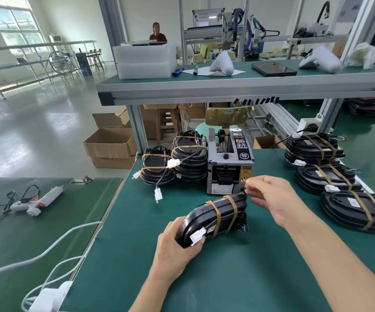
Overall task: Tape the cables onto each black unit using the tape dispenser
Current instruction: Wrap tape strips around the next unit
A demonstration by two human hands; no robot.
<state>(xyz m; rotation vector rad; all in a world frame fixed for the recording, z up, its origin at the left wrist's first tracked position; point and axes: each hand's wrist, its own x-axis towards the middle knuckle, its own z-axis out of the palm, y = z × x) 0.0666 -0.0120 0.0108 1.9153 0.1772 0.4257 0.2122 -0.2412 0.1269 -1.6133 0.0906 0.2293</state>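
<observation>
A black unit point(206, 218) with two brown tape bands and a white connector point(197, 236) stands on its edge on the green mat. My left hand point(177, 248) grips its near end. My right hand point(274, 197) pinches at its far end, just in front of the grey tape dispenser point(229, 163); whether it holds tape or cable I cannot tell. Two stacks of black units point(175, 161) with loose cables stand left of the dispenser. Several taped units point(330, 179) lie to the right.
A glue gun point(38, 200) with its cord lies on the left table. White cables and a charger point(53, 291) run along the gap between the tables. A shelf point(227, 88) hangs over the dispenser. Cardboard boxes point(111, 145) sit on the floor.
</observation>
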